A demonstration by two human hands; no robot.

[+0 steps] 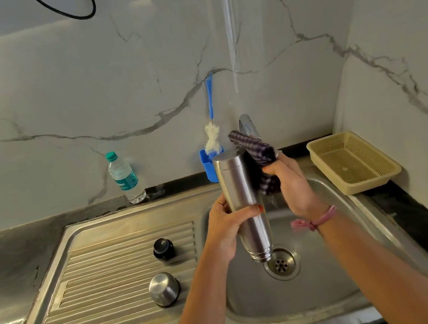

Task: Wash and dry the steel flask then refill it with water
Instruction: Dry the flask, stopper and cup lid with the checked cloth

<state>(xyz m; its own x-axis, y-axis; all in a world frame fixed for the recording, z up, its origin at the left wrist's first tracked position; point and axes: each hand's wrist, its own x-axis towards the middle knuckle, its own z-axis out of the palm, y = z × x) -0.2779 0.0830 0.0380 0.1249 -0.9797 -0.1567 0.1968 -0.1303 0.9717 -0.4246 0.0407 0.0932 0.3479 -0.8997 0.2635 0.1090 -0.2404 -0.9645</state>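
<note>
Over sink | flask inverted, long axis near upright | left hand grips its middle | right hand clutches cloth against its right side, drying.

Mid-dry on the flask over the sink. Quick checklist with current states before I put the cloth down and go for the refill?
1. Left hand grips steel flask: ok.
2. Right hand holds checked cloth against flask: ok.
3. Flask outside dry: cannot tell.
4. Flask mouth up for filling: not ok, it points down at the drain.
5. Black stopper and steel cap wait on drainboard: ok.
</note>
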